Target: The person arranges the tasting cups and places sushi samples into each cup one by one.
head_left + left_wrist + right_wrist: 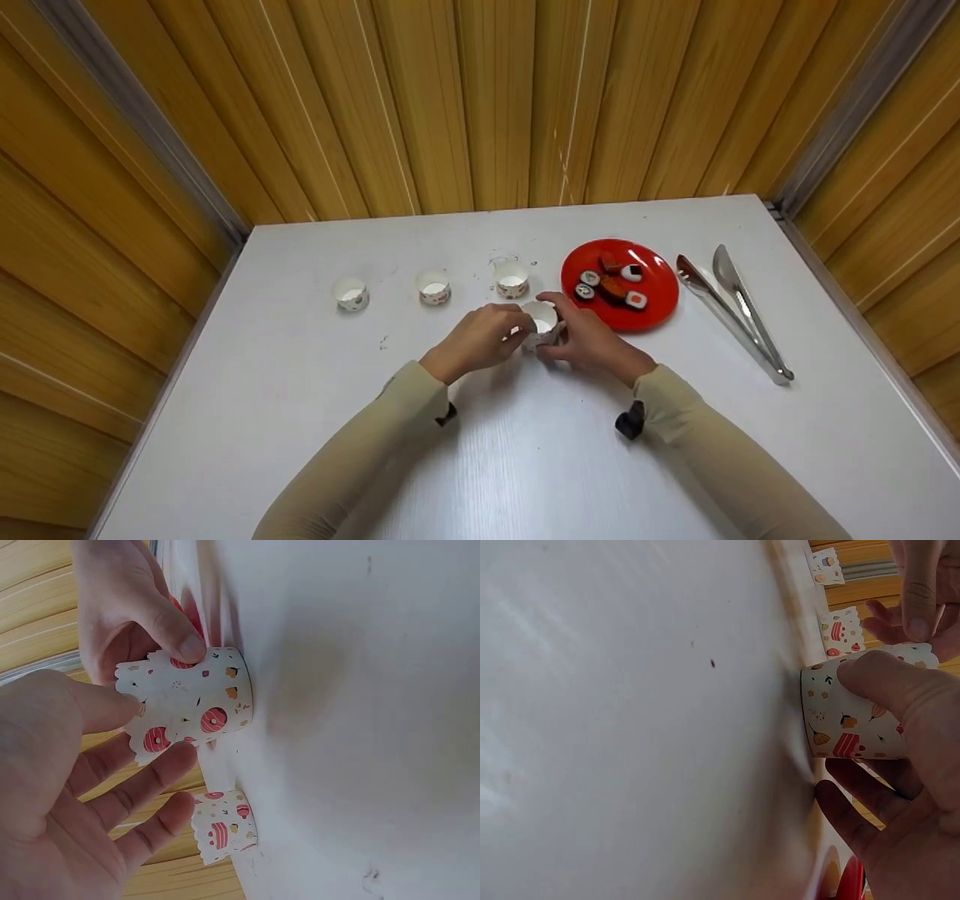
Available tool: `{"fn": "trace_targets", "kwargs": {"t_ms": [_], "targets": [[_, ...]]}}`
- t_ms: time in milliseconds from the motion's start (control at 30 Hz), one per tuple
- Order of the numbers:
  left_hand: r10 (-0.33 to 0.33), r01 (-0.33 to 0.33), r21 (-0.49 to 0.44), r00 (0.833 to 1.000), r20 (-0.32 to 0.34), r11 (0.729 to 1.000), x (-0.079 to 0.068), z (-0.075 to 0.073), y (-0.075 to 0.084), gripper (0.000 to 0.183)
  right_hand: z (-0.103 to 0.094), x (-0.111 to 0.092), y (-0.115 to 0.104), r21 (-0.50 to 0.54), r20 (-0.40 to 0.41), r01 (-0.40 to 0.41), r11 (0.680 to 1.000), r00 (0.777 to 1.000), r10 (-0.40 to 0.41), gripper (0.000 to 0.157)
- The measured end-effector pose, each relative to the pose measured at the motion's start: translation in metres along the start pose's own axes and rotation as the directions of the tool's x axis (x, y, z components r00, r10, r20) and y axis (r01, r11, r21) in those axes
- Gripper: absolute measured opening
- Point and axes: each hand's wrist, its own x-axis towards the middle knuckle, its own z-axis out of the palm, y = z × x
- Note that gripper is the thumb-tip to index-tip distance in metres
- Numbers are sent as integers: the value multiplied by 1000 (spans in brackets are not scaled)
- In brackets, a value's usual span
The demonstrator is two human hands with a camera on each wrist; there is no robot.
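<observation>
Both hands are on one white paper baking cup [544, 313], printed with small red and orange sweets, near the middle of the table. Its scalloped rim faces up, and its base is down at the tabletop. My right hand [589, 341] holds the cup's right side between thumb and fingers. At the left of the rim, my left hand [484, 336] pinches the paper; in the left wrist view its thumb lies at the scalloped edge and its other fingers spread below the cup wall. Just behind stands a matching paper cup [512, 286].
Two more paper cups, one left of centre [434, 292] and one farther left [351, 298], continue the row. A red plate [654, 313] with several toy sushi pieces [613, 289] stands right of the hands. Metal tongs [760, 328] lie beyond it. Wood-patterned walls [495, 105] enclose the table.
</observation>
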Motion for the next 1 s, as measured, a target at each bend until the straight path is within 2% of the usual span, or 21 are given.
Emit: {"fn": "trace_targets", "kwargs": {"t_ms": [200,367,467,567,800,1000], "targets": [[61,-61,3,993,-99,998,-1,-7,3,15,1,1,2,26,1,12,1000,1000,-12,76],[77,-83,-30,984,-162,996,-3,-13,3,14,1,1,2,17,0,45,999,999,-45,66],[82,-91,-41,977,-197,995,-5,-17,1,13,0,2,2,5,16,43,999,999,-43,54],[75,-88,-48,971,-225,995,-8,-18,-2,12,-1,3,2,4,31,30,1000,999,-30,49],[57,-61,-7,956,-287,998,-22,-26,-11,9,0,2,0,31,48,16,999,999,-17,61],[16,-6,31,948,-317,1000,-39,-38,-20,6,-2,2,0,-13,43,16,1000,999,-15,63]]}}
